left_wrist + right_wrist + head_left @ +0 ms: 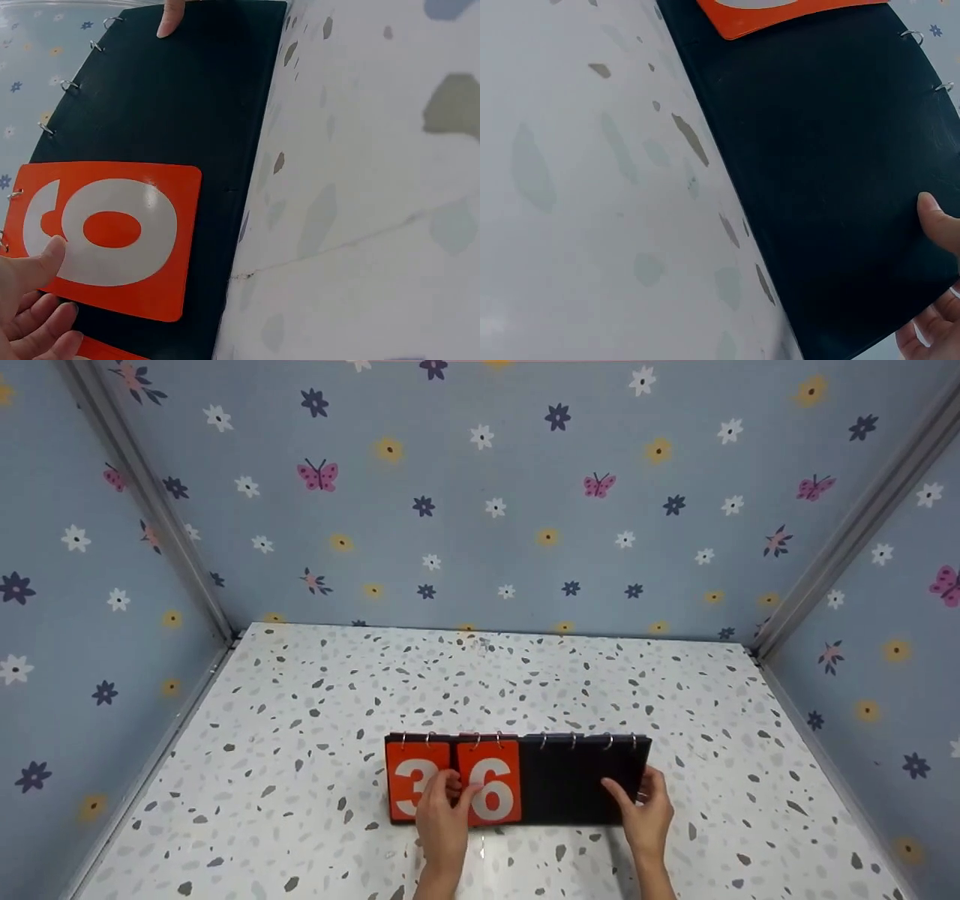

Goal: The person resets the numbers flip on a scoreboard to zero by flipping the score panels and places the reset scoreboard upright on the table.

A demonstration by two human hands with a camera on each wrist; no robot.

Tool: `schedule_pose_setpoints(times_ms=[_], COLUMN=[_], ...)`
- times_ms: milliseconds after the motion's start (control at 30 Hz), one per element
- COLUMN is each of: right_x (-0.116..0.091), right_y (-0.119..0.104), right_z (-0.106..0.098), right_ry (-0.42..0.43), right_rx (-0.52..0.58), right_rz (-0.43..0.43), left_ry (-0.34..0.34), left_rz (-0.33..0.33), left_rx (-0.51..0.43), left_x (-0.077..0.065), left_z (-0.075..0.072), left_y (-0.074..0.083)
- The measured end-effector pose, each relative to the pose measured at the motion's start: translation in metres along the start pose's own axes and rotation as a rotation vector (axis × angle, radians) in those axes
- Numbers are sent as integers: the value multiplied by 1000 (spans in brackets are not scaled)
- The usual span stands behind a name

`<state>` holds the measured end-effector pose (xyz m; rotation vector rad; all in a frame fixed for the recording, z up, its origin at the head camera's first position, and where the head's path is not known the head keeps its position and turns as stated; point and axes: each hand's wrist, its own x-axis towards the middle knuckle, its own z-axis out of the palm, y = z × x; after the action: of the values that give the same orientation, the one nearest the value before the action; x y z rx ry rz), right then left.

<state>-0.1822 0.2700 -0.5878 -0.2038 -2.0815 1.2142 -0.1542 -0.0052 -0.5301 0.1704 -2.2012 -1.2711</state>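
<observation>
A black flip scoreboard [562, 787] stands on the speckled surface, its number cards hung from metal rings. Two orange-red cards show white digits: a "3" card [401, 802] at the left end and a "6" card [512, 802] beside it. My left hand [442, 817] is at the gap between them. Its thumb lies on the face of the "6" card while the fingers curl at that card's left edge, pinching it. My right hand [649, 817] grips the board's right end, thumb on the black front and fingers behind, as the right wrist view also shows.
White speckled tabletop [315, 765] surrounds the board. Blue panels with flowers and butterflies [480, 540] enclose the back and both sides, joined by grey metal corner posts [847, 529].
</observation>
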Motion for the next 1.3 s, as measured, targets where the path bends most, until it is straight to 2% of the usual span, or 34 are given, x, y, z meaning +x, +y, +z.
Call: schedule_pose_setpoints(times_ms=[67,100,133,200,300,333,433,567,700,733,767,867,967,1100,1200,1300], right_x=[0,0,-1,-1,-2,-2,-3,-4,-5,-4,-4,-3,-3,-4,-3,-4], right_y=[1,-1,6,4,-9,-13,-33,-45,-46,-46,-39,-16,-6,-38,-49,-49], right_z=[1,0,3,2,0,0,-4,-6,-7,-7,-5,0,1,-6,-8,-7], right_ry=[0,-12,5,0,-11,-4,-3,12,7,1,7,22,30,-3,-5,1], right_rx=[-3,34,-26,-6,9,-13,20,50,21,7,-3,-22,7,34,9,8], right_rz=[-7,2,2,17,56,58,81,59,64,80,60,11,-25,66,103,113], left_ry=[14,15,11,-6,-39,-48,-66,-78,-85,-90,-95,-124,-159,-237,-291,-334], left_rz=[8,0,-10,-53,-119,-135,-160,-129,-84,-90,-95,-137,-161,-182,-187,-168], left_rx=[-51,-75,-102,-151,-181,-187,-174,-100,-24,-16,-17,-46,-97,-157,-200,-262], left_x=[1,2,3,4,5,6,7,7,5,5,5,5,5,7,8,11], left_z=[0,0,0,-2,-4,-5,-8,-12,-18,-20,-21,-25,-30,-38,-45,-51], left_y=[-2,-3,-4,-4,-3,-3,-1,2,7,8,10,15,20,24,25,26])
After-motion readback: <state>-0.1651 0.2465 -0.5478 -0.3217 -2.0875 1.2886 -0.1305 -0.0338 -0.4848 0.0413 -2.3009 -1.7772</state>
